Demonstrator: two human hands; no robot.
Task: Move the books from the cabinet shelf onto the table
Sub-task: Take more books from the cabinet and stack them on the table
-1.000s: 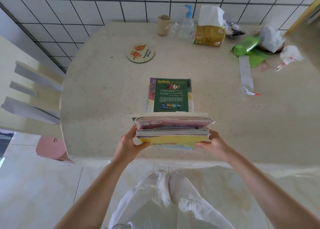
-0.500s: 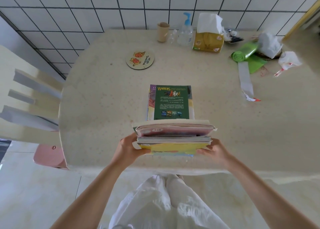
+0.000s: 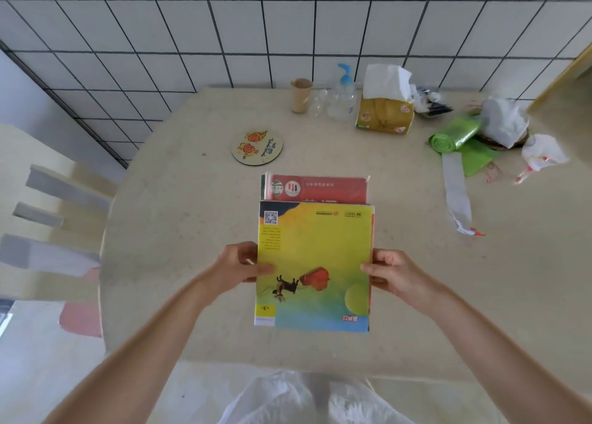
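A stack of books with a yellow and blue cover point(image 3: 315, 263) on top lies flat over the near middle of the beige table point(image 3: 179, 231). My left hand point(image 3: 238, 265) grips its left edge with the thumb on the cover. My right hand point(image 3: 389, 271) grips the right edge in the same way. Just beyond the yellow cover a red-covered book point(image 3: 320, 189) shows, with a green edge at its left side. Whether the stack rests on the table or hovers just above it I cannot tell. The cabinet is out of view.
A round coaster point(image 3: 257, 147) lies beyond the books. Along the tiled wall stand a paper cup point(image 3: 301, 95), a pump bottle point(image 3: 342, 98) and a tissue box point(image 3: 384, 112). Green bags point(image 3: 455, 137) and wrappers lie at the back right. A chair point(image 3: 48, 228) stands left.
The stack was held on edge, showing its page edges; now it is turned flat with the yellow cover up and moved forward, covering the green Warriors book.
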